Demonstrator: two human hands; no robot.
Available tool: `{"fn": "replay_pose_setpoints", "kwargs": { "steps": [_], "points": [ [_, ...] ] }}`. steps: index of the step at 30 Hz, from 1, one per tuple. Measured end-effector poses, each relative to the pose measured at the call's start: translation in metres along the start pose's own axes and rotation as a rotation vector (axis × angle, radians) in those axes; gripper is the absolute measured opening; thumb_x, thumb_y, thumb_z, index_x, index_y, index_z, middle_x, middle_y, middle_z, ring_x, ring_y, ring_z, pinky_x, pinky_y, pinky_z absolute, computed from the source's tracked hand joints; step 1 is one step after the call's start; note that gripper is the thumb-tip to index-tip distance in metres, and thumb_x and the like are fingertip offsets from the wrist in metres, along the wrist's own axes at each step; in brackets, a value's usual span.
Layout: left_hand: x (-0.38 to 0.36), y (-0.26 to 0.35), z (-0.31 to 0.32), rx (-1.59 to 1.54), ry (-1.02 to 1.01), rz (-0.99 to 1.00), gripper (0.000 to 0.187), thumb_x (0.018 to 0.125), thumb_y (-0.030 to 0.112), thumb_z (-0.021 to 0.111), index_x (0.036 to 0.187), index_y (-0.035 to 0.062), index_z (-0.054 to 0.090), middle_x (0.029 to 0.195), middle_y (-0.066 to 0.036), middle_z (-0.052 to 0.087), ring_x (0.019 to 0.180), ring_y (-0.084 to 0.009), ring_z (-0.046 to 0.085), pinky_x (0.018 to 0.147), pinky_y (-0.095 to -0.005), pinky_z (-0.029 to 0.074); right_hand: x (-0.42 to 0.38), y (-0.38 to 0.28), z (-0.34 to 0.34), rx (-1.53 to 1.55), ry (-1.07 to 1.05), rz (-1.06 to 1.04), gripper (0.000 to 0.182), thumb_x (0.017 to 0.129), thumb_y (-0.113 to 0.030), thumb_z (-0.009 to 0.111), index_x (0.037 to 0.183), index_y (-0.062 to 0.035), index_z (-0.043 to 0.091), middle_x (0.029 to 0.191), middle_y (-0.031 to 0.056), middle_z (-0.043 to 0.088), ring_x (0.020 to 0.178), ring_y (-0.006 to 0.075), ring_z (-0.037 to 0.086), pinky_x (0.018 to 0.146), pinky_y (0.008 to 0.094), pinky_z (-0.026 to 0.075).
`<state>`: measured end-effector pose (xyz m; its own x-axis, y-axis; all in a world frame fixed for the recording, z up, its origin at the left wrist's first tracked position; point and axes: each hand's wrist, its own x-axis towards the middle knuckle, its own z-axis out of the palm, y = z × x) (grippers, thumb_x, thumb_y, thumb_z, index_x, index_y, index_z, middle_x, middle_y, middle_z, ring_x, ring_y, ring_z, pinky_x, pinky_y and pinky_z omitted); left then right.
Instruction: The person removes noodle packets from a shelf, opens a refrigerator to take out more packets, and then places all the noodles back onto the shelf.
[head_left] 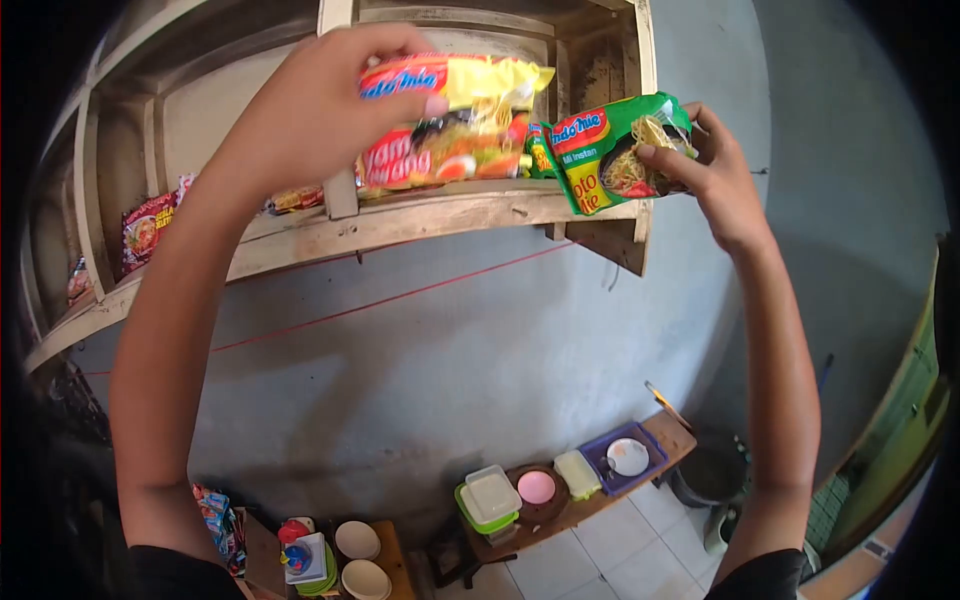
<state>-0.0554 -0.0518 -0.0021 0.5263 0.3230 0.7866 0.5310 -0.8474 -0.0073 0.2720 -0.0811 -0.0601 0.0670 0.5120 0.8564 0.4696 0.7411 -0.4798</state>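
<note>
My left hand (385, 85) is closed on a red and yellow instant noodle packet (460, 140), thumb in front and fingers behind the top edge. That packet is upright at the shelf's front edge. On the right, my right hand (705, 160) grips a green instant noodle packet (620, 155) by its right end, thumb across the front. This one is tilted and overlaps the end of the wooden shelf (480, 205). Another green packet's edge (540, 150) shows between the two.
Farther left on the shelf lie a dark red packet (148, 230) and a partly hidden packet (297, 198). A red string (400, 297) runs below the shelf. Down on a bench (665, 440) are lidded containers (492, 495), a pink bowl (536, 487) and a purple tray (655, 455).
</note>
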Motion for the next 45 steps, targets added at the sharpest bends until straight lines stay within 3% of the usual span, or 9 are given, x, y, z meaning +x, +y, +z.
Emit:
{"fn": "replay_pose_setpoints", "kwargs": {
  "steps": [4,8,12,16,19,26,31,35,45],
  "points": [
    [0.085,-0.026,0.017,0.429,0.081,0.138,0.029,0.086,0.021,0.073,0.108,0.0028,0.065,0.103,-0.016,0.07,0.095,-0.0264,0.067,0.086,-0.0365,0.051,0.044,0.027,-0.011,-0.047,-0.05,-0.027,0.045,0.08,-0.008,0.075,0.12,-0.0055,0.055,0.105,0.0159,0.066,0.086,0.019,0.069,0.075,0.0305,0.058],
    [0.139,-0.044,0.034,0.727,0.042,-0.169,0.031,0.082,0.02,0.076,0.107,0.0047,0.066,0.105,-0.016,0.071,0.101,-0.033,0.068,0.087,-0.0404,0.052,0.084,0.064,-0.008,-0.187,-0.093,-0.225,0.055,0.077,-0.008,0.073,0.129,-0.0152,0.056,0.106,0.0109,0.067,0.088,0.0173,0.068,0.079,0.0312,0.055],
    [0.162,-0.082,0.041,0.973,-0.043,-0.455,0.037,0.077,0.024,0.081,0.107,0.0077,0.068,0.109,-0.017,0.071,0.105,-0.0332,0.067,0.087,-0.0409,0.053,0.102,0.081,-0.001,-0.31,-0.194,-0.24,0.044,0.075,-0.013,0.075,0.117,-0.0092,0.061,0.099,0.0138,0.069,0.087,0.0248,0.067,0.083,0.0351,0.053],
    [0.163,-0.092,0.047,1.143,-0.266,-0.658,0.038,0.078,0.015,0.076,0.114,0.0045,0.068,0.119,-0.021,0.068,0.114,-0.0377,0.064,0.093,-0.0583,0.048,0.109,0.087,0.001,-0.542,-0.256,-0.221,0.044,0.071,-0.018,0.082,0.108,-0.0044,0.061,0.094,0.0176,0.07,0.09,0.0318,0.067,0.081,0.0386,0.053],
    [0.161,-0.089,0.048,1.155,-0.294,-0.701,0.047,0.075,0.0,0.065,0.122,0.0053,0.067,0.132,-0.016,0.063,0.123,-0.0341,0.06,0.1,-0.0569,0.044,0.117,0.087,0.001,-0.629,-0.318,-0.239,0.046,0.069,-0.02,0.085,0.107,-0.0042,0.061,0.099,0.0203,0.069,0.092,0.0357,0.067,0.083,0.0409,0.053],
    [0.153,-0.086,0.057,1.256,-0.364,-0.685,0.05,0.076,0.0,0.065,0.126,0.0066,0.064,0.13,-0.014,0.064,0.12,-0.0324,0.062,0.1,-0.0574,0.043,0.13,0.1,0.01,-0.956,-0.28,-0.37,0.044,0.072,-0.018,0.08,0.11,-0.0015,0.063,0.115,0.0203,0.064,0.106,0.0371,0.064,0.092,0.0432,0.053],
    [0.143,-0.097,0.058,1.205,-0.184,-0.368,0.048,0.079,0.001,0.066,0.125,0.012,0.06,0.124,-0.013,0.065,0.116,-0.0314,0.063,0.091,-0.0459,0.052,0.118,0.103,0.021,-1.222,-0.327,-0.337,0.04,0.077,-0.01,0.07,0.116,-0.0061,0.064,0.12,0.0154,0.062,0.111,0.0333,0.063,0.093,0.0414,0.054],
    [0.141,-0.095,0.056,1.185,-0.277,-0.358,0.05,0.076,-0.001,0.069,0.124,0.0133,0.061,0.122,-0.014,0.065,0.115,-0.0311,0.063,0.088,-0.0432,0.055,0.113,0.111,0.019,-1.001,-0.424,-0.41,0.056,0.079,-0.004,0.065,0.132,-0.0214,0.057,0.125,0.0103,0.06,0.116,0.0317,0.061,0.096,0.04,0.052],
    [0.141,-0.1,0.057,1.165,-0.503,-0.507,0.072,0.067,0.003,0.075,0.135,0.0124,0.053,0.12,-0.015,0.067,0.112,-0.0327,0.065,0.086,-0.0435,0.056,0.113,0.109,0.014,-0.969,-0.562,-0.391,0.058,0.079,-0.019,0.069,0.135,-0.0147,0.054,0.13,0.0157,0.059,0.119,0.0334,0.058,0.101,0.0422,0.049]
  ]
}}
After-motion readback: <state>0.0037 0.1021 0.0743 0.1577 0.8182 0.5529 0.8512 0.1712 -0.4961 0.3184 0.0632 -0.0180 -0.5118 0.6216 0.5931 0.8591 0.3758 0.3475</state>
